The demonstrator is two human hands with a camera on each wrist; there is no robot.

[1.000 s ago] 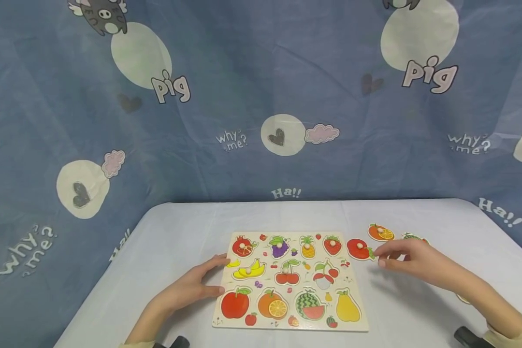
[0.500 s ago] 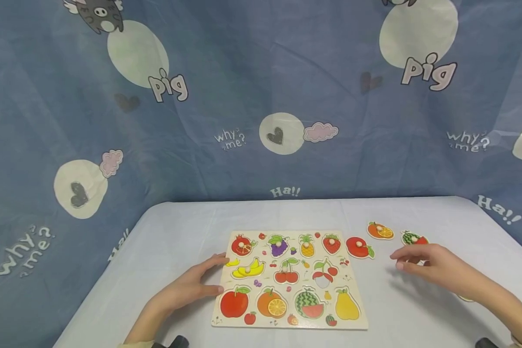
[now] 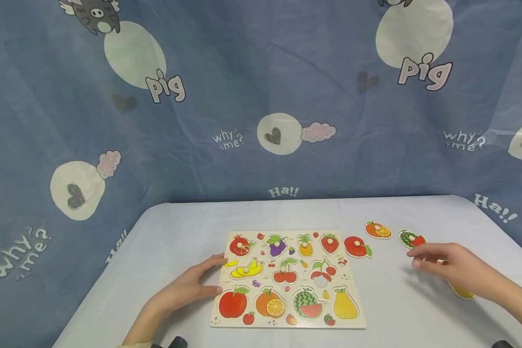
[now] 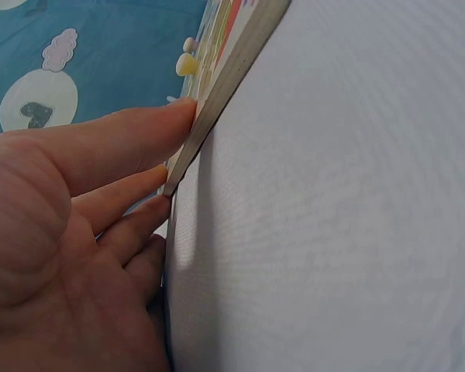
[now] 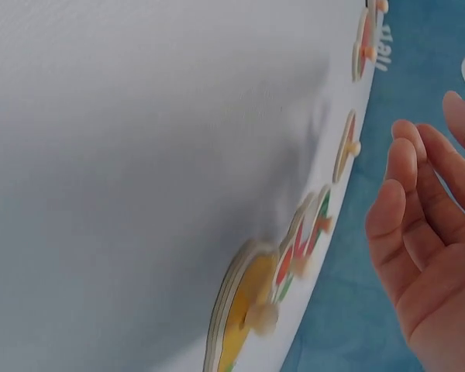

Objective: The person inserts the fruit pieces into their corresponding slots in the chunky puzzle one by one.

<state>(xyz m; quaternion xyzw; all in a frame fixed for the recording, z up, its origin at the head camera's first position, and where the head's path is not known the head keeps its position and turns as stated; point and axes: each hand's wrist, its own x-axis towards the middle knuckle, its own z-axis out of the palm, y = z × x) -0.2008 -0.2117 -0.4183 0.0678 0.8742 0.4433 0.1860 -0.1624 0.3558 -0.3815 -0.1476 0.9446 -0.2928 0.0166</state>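
Flat on the white tabletop (image 3: pixel 396 309), to the left of the loose pieces: the fruit puzzle board (image 3: pixel 360 320), set squarely before the person, presumably for reach from both sides. At its left edge, the left hand (image 3: pixel 191 285), thumb and index finger spread and fairly straight, tips touching the side rather than wrapped round it — likely a brace against sliding, with the face left uncovered. Contact of the smaller fingers with the edge, hard to tell. To the right, raised over the tabletop and well apart from the board, the right hand (image 3: pixel 454 265), just nearer than the watermelon piece (image 3: pixel 412 239); fingers side by side and loosely bent, thumb apart, nothing pinched. Beneath and around it, the yellow piece (image 3: pixel 461 291), partly hidden, and a red-and-green piece (image 5: pixel 287 267), clearer in the right wrist view. Farther left, the orange piece (image 3: pixel 378 230) on the far side and the red apple piece (image 3: pixel 357 246) just beside the board. All knob-side up — handy for a fingertip lift, by the look of it. In the far row, knobbed pieces such as the pineapple piece (image 3: pixel 305 247), seated in matching recesses, probably against shifting.
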